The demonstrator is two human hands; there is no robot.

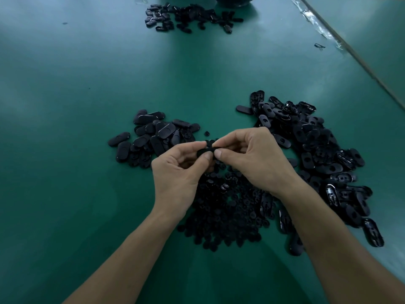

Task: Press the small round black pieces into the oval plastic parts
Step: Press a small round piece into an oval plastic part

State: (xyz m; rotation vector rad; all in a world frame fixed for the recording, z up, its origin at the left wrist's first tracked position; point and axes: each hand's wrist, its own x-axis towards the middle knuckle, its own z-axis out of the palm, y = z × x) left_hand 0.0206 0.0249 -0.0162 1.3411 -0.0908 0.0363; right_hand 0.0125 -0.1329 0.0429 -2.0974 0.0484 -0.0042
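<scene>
My left hand and my right hand meet above the green table, both pinching one black oval plastic part between thumbs and fingertips. Whether a round piece sits in it is hidden by my fingers. Below my hands lies a heap of small round black pieces. A pile of oval parts spreads to the right. Another pile of oval parts lies to the left of my hands.
A third pile of black parts lies at the far edge, next to a dark round container. A taped seam runs diagonally at the upper right, with a stray part beside it. One round piece lies alone.
</scene>
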